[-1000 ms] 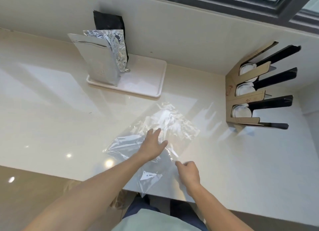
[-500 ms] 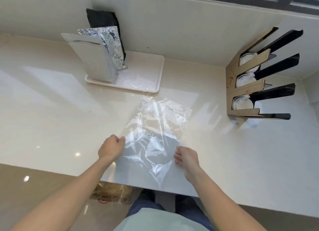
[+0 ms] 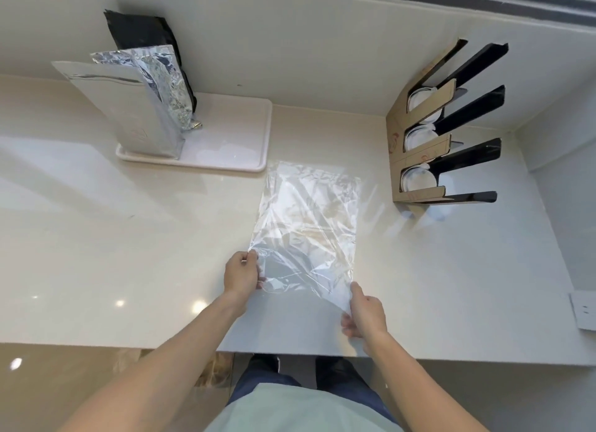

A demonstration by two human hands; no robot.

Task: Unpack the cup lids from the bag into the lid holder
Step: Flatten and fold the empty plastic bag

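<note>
At the far left of the countertop point(image 3: 96, 238), foil pouches point(image 3: 145, 102) stood on a white tray point(image 3: 232, 141), clear of my work. My left hand point(image 3: 242, 273) was pinched shut on the near left corner of the clear plastic bag point(image 3: 309, 218), which lay flat mid-counter, its far end just short of the tray's right corner. My right hand point(image 3: 364, 312) was closed on the bag's near right corner by the front edge. The bag looked empty to me. White cup lids point(image 3: 419, 181) already sat in the cardboard lid holder point(image 3: 419, 134) against the far right corner. I judged the unpacking done and the empty bag being smoothed; next I would need to fold or clear it away.
</note>
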